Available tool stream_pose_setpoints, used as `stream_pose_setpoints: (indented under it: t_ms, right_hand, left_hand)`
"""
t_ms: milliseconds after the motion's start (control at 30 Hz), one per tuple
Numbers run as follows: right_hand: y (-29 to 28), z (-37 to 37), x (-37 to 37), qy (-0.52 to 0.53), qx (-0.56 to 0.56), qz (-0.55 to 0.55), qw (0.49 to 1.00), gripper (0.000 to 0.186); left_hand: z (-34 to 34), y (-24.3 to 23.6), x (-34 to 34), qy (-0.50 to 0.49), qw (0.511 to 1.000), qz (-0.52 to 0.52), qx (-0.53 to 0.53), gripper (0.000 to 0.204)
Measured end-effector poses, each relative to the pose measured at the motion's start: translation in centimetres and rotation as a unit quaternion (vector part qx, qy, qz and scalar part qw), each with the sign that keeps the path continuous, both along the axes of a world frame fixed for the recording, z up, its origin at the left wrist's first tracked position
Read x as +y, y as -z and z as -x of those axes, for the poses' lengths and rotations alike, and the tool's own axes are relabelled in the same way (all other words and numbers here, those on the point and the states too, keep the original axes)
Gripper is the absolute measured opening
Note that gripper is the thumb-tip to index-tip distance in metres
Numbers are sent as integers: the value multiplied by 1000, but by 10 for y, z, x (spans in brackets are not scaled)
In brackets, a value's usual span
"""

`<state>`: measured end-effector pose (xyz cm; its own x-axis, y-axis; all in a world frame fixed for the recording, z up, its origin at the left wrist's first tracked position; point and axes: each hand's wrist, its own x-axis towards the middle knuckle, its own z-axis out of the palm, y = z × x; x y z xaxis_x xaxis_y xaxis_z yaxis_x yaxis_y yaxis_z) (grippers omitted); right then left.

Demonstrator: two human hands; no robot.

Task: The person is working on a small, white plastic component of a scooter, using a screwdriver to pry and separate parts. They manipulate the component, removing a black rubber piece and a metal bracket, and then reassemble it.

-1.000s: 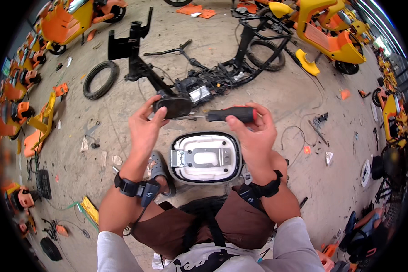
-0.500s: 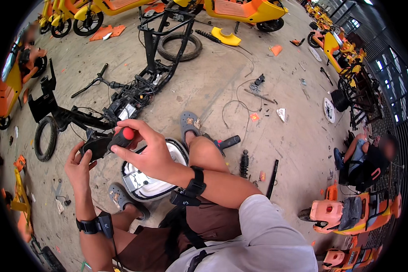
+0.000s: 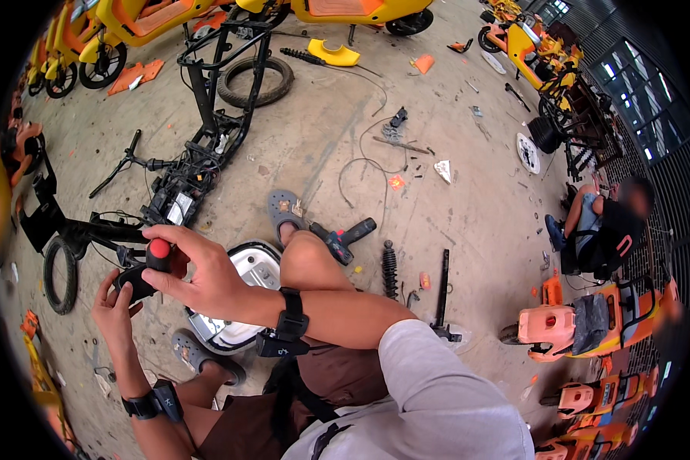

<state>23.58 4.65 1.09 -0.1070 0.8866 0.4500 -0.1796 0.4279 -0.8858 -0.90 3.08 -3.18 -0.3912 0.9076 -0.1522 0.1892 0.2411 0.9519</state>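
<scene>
My right hand (image 3: pixel 207 272) is closed round a thick black handle with a red end (image 3: pixel 159 250), like a screwdriver's; its far end is hidden. Facing it, my left hand (image 3: pixel 113 316) grips a dark, flat-looking black part (image 3: pixel 136 284) between thumb and fingers. Handle and part are close together, and I cannot tell whether they touch. Below my right forearm a white shell with a black rim (image 3: pixel 241 334) lies between my feet, partly covered by the arm. A cordless drill (image 3: pixel 343 238) rests on the floor beyond my right knee.
A stripped black scooter frame (image 3: pixel 201 100) lies ahead on the left, with a loose tyre (image 3: pixel 280 86) behind it. Right of my knee are a shock absorber (image 3: pixel 389 270) and a black bar (image 3: pixel 442 287). A person (image 3: pixel 617 230) sits at right near orange scooters (image 3: pixel 563 328).
My view has turned, so most of the floor things sit further left. Both hands stay together, holding the same handle and black part.
</scene>
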Motion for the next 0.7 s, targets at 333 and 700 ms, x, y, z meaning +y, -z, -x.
stream_pose_setpoints:
  t_ms: [333, 700]
  right_hand:
    - [2, 3, 0, -42, -42, 34, 998, 48]
    - [27, 20, -10, -84, -114, 35, 989, 30]
  left_hand:
    - [-1, -10, -3, 43, 999, 25, 10, 37]
    - [9, -18, -14, -62, 981, -37, -182, 38]
